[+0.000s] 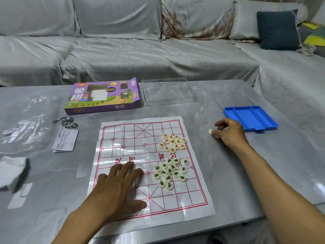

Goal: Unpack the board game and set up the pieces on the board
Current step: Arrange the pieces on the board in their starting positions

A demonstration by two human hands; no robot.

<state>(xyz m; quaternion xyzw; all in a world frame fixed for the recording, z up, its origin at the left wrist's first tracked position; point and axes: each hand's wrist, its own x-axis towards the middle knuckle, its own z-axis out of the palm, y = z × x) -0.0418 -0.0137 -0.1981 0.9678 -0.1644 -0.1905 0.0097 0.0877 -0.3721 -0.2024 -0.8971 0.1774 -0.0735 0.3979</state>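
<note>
A white paper board with a red grid lies flat on the grey table. On its right half sit two heaps of round cream pieces: red-lettered pieces farther away, black-lettered pieces nearer. My left hand presses flat on the board's near left part, fingers spread. To the right of the board, my right hand rests on the table and pinches a single cream piece at its fingertips.
A blue plastic tray lies just beyond my right hand. The purple game box and a clear plastic lid stand behind the board. Metal ring puzzles, a leaflet and plastic wrap lie left. A sofa lies beyond.
</note>
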